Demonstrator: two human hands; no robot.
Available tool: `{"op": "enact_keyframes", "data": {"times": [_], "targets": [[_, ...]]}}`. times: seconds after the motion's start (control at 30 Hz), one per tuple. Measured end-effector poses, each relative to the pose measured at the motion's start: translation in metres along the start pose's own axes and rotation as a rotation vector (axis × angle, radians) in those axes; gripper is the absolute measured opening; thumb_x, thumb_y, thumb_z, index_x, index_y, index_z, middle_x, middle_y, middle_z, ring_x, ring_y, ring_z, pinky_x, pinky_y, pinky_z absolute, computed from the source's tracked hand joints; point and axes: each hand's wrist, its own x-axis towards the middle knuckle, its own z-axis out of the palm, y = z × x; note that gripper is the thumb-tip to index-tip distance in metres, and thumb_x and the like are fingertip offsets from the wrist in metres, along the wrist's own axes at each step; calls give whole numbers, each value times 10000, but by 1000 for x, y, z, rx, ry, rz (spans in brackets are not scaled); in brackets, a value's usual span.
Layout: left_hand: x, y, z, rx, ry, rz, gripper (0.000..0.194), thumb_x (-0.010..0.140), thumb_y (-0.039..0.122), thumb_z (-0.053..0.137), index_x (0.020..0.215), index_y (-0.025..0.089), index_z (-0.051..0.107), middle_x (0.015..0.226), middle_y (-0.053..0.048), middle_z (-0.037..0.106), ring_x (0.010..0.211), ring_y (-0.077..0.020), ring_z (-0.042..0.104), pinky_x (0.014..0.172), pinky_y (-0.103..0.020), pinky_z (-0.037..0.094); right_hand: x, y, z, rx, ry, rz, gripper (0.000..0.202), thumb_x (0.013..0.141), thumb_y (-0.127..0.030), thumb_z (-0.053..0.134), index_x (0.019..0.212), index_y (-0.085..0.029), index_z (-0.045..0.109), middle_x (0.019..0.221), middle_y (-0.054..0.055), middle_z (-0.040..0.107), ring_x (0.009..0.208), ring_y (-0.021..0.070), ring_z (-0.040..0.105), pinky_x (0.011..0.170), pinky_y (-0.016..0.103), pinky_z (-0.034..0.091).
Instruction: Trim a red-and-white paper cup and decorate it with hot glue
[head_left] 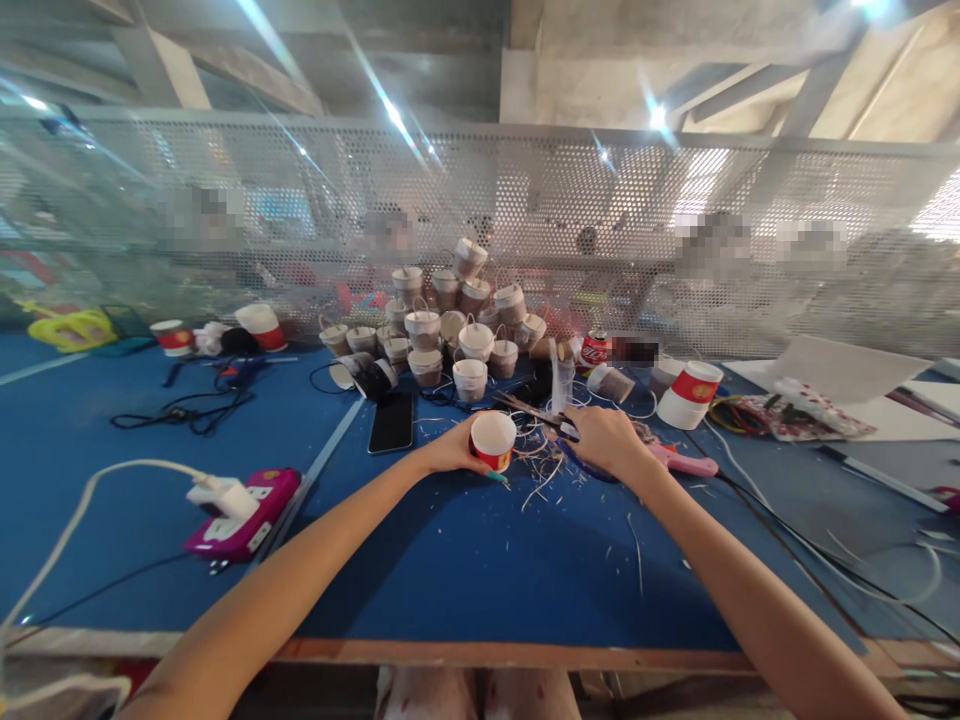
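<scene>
Clamped on cup [493, 434] with left hand [448, 450], on scissors [534, 411] with right hand [606, 436]. Could dent cup by squeezing too hard.

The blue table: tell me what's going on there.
A person's left hand holds a red and white cup, and the right hand holds scissors. Scraps litter the blue table between the hands. Beyond them stands a pile of small buckets; a phone lies left of the cup.

Workshop, blue worktable [465, 580], perforated metal partition [525, 180]
</scene>
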Motion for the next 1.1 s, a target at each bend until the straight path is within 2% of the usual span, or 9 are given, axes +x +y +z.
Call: {"op": "enact_keyframes", "data": {"times": [0.13, 0.2, 0.37, 0.6, 0.87, 1.1], "targets": [[-3, 0, 2, -45, 33, 7, 1007, 438, 187, 859, 1316, 200, 368, 1292, -138, 514, 1213, -310, 459, 1035, -490, 306, -1, 2, -1, -6, -40, -15, 615, 873, -618, 255, 1076, -157, 608, 976, 158, 688, 901, 289, 655, 711, 352, 453], [-3, 2, 4, -53, 39, 19, 959, 450, 195, 857, 1289, 189, 392, 1262, -135, 541, 1178, -298, 492, 1021, -479, 325, -2, 1, 0, -13, -57, -21, 614, 870, -618, 272, 1071, -151, 616, 964, 160, 689, 894, 287, 656, 708, 348, 455], [-3, 7, 9, 1, -15, 10, 780, 556, 219, 815, 1234, 161, 434, 1164, -125, 611, 1098, -265, 551, 981, -451, 370, -1, -2, 4, -15, -63, -48, 632, 865, -634, 273, 1055, -150, 633, 950, 165, 694, 879, 290, 664, 696, 349, 469], [-3, 7, 6, -11, -45, -4, 766, 583, 243, 804, 1246, 165, 429, 1184, -131, 606, 1099, -255, 555, 960, -429, 393, 0, -7, 7, -5, -29, -42, 649, 860, -653, 261, 1036, -164, 650, 935, 158, 703, 881, 295, 671, 711, 359, 483], [0, 6, 4, -39, -111, -11, 750, 588, 267, 804, 1235, 175, 435, 1096, -111, 650, 1015, -247, 603, 944, -452, 402, -1, -7, 8, 18, -56, -37, 602, 871, -624, 291, 1038, -178, 660, 912, 150, 710, 860, 276, 678, 712, 341, 480], [2, 1, -1, -30, -114, 4, 806, 556, 237, 819, 1252, 197, 415, 1223, -120, 574, 1151, -266, 522, 999, -458, 361, -1, -6, 6, 13, -90, -33, 631, 893, -610, 244, 1013, -156, 666, 936, 162, 705, 870, 267, 676, 717, 329, 478]]}}
